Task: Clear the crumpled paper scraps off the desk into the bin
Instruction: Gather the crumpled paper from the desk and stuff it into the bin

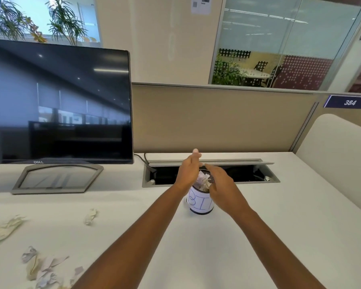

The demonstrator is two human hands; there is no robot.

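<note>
A small mesh bin (200, 202) with a white paper label stands on the white desk (279, 226) in the middle, and crumpled paper (203, 181) fills its top. My left hand (189, 171) is over the bin's left rim with its fingers straight. My right hand (221, 184) hovers at the right rim, fingers relaxed and holding nothing. Loose crumpled scraps lie on the desk at the left: one small scrap (90, 216), a flatter one (7, 227) near the edge, and a pile (44, 270) at the lower left.
A dark monitor (56, 103) on a grey stand (56, 179) fills the left rear. Just behind the bin, an open cable tray (248, 174) is set into the desk. A beige partition (217, 119) closes the back; a rounded divider (338, 159) closes the right side.
</note>
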